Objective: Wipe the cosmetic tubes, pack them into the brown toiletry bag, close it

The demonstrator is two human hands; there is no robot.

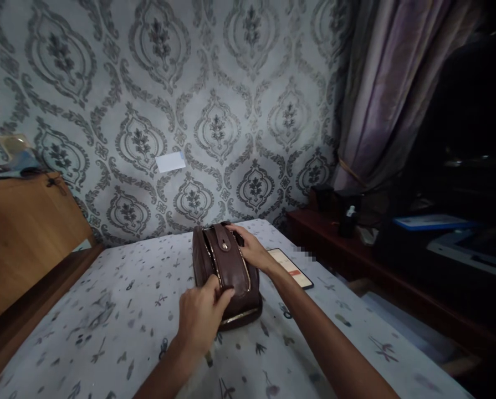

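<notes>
Left grip (201, 316), nearest: fingers pinched on near end of brown leather pouch (226, 274), at zip line. Right grip (251, 249): closed over pouch's far top by strap tab; pouch sits upright mid-bed on patterned sheet (106, 321). Beyond, rt: phone (291, 267) flat, screen lit; wallpapered wall (214, 111) behind.

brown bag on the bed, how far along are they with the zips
Done: the brown leather bag sits on the patterned bedsheet, beside a lit phone. In hand: the left hand pinches at a top zip on the near end, while the right hand steadies the far end by the strap. Left: whether the zips are open or shut cannot be told from the head view, and nothing from inside shows.
</notes>
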